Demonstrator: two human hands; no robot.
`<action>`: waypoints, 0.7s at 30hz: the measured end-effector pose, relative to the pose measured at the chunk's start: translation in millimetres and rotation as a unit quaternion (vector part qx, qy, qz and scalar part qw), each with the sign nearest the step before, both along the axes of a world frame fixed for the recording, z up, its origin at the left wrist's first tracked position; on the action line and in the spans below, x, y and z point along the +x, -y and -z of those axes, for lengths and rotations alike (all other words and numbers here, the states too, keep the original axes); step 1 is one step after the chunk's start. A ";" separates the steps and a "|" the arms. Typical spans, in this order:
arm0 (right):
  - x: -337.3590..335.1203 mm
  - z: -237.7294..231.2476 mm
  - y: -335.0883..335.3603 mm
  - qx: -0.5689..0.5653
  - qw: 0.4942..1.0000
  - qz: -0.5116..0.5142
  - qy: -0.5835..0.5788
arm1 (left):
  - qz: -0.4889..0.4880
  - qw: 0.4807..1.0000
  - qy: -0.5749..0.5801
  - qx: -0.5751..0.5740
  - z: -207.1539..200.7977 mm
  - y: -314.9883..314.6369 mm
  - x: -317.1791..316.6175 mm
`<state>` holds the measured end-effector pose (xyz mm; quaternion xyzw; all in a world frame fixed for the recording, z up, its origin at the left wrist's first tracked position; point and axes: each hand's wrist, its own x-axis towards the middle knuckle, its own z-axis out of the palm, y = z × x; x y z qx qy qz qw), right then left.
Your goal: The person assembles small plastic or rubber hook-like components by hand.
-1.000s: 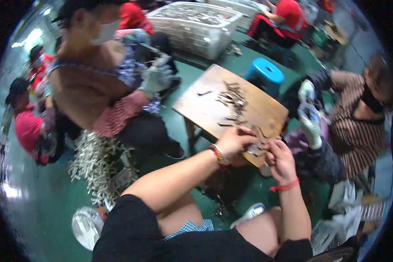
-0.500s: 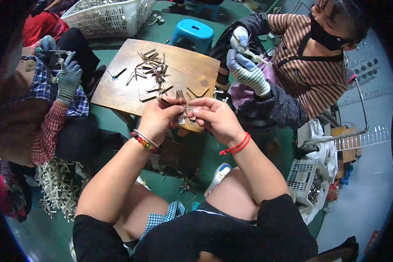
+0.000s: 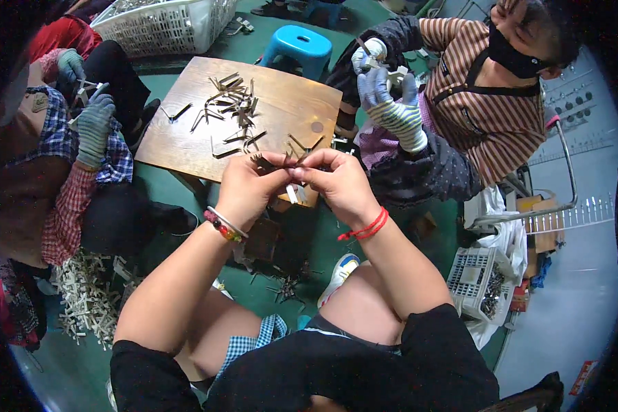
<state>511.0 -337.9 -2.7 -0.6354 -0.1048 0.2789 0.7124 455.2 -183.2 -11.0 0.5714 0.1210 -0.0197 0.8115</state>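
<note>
My left hand (image 3: 249, 184) and my right hand (image 3: 334, 184) meet over the near edge of a small wooden table (image 3: 288, 103). Both are closed, with thumbs and fingertips pinched together. Between them is a bent metal strip (image 3: 295, 193), whose bright end hangs below the fingertips; the fingers cover most of it. More thin dark strips (image 3: 261, 161) stick out of my left fingers. A loose pile of bent metal strips (image 3: 235, 96) lies on the table beyond, with a few single ones nearer my hands.
At left, a gloved co-worker (image 3: 93, 123) handles a light-coloured part; another (image 3: 398, 113) does likewise at right. A blue stool (image 3: 299, 48) stands behind the table. White crates (image 3: 165, 31) (image 3: 470, 281) stand far left and right. Pale parts (image 3: 86, 295) heap up at lower left.
My fingertips have come closer together, and the bright end of the strip now points down below them. The view has shifted slightly. The right co-worker's gloved hands have moved.
</note>
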 end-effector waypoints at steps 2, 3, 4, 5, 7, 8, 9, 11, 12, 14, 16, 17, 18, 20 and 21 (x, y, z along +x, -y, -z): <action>-0.1 -1.6 -1.3 0.023 0.999 -0.003 -0.034 | 0.015 1.000 0.004 -0.003 3.0 -1.0 0.1; 0.3 -1.9 -1.9 0.049 0.997 -0.006 -0.067 | 0.026 0.999 0.007 -0.036 4.5 -3.3 0.6; 2.3 -3.5 0.8 0.062 0.992 -0.015 -0.106 | 0.038 0.997 0.011 -0.067 4.2 -4.6 1.5; 2.7 -2.5 3.4 0.062 0.992 -0.014 -0.106 | 0.039 0.997 0.011 -0.067 2.6 -5.5 1.3; 2.9 0.6 6.3 0.039 0.987 -0.040 -0.153 | 0.094 0.992 0.013 -0.088 -0.5 -9.0 0.3; 2.3 -0.7 7.1 0.040 0.986 -0.040 -0.154 | 0.110 0.991 0.001 -0.078 1.1 -11.5 -0.1; 1.1 -3.9 7.8 0.045 0.987 -0.057 -0.141 | 0.110 0.991 0.000 -0.078 0.8 -12.3 -0.1; -1.1 -9.9 6.1 0.051 0.988 -0.073 -0.128 | 0.128 0.983 -0.038 -0.125 -4.4 -15.1 -0.2; -1.9 -11.4 4.9 0.037 0.996 -0.064 -0.050 | 0.129 0.983 -0.038 -0.126 -8.7 -14.6 -0.6; 1.0 -3.3 4.1 -0.022 0.984 -0.037 0.170 | 0.095 0.986 -0.051 -0.128 -15.8 -11.2 -2.8; 2.2 -18.8 12.0 -0.102 0.948 -0.051 0.299 | 0.083 0.985 -0.056 -0.138 -10.5 -12.8 -2.9; 2.0 -29.9 14.3 -0.140 0.915 -0.073 0.372 | 0.074 0.984 -0.059 -0.150 -6.4 -12.6 -1.5; 3.5 -30.5 14.0 -0.140 0.915 -0.077 0.372 | 0.093 0.982 -0.055 -0.153 -3.4 -13.5 -1.3; 4.1 -32.4 11.2 -0.128 0.838 -0.133 0.513 | 0.124 0.975 -0.046 -0.180 3.5 -18.8 -2.2; 4.1 -31.6 8.7 -0.127 0.838 -0.135 0.513 | 0.157 0.965 -0.037 -0.206 5.4 -21.2 -2.9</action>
